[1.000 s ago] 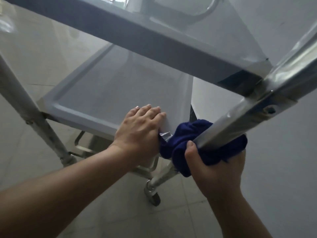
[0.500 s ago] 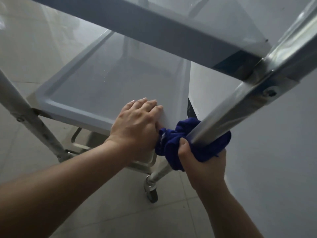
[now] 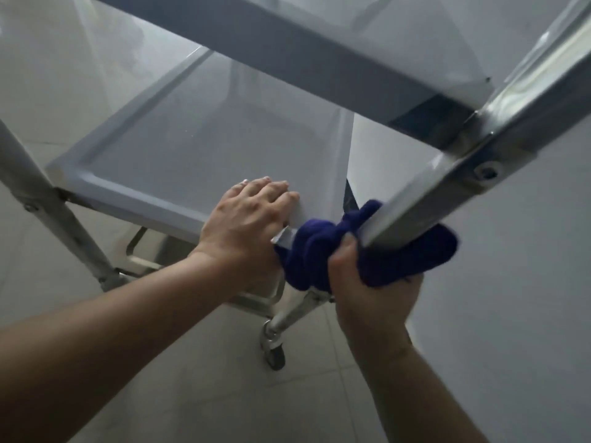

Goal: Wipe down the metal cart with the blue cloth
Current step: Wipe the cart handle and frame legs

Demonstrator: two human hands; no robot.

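The metal cart has a grey lower shelf (image 3: 198,148) and an upper shelf rim (image 3: 287,49) crossing the top of the head view. A shiny metal leg (image 3: 425,199) slants from upper right down to a caster wheel (image 3: 274,350). The blue cloth (image 3: 323,251) is bunched around this leg just below the lower shelf's near right corner. My right hand (image 3: 371,286) grips the cloth and the leg from below, thumb on the near side. My left hand (image 3: 246,219) holds the shelf's near rim at that corner, fingers curled over the edge.
A second metal leg (image 3: 60,215) runs down the left side. A white wall (image 3: 511,298) stands close on the right of the cart. Pale floor tiles (image 3: 224,394) lie beneath, and a low bracket (image 3: 140,251) sits under the shelf.
My right hand with the cloth slid a little along the leg, down toward the shelf corner and back. The left hand kept its hold on the rim. The camera shifted slightly.
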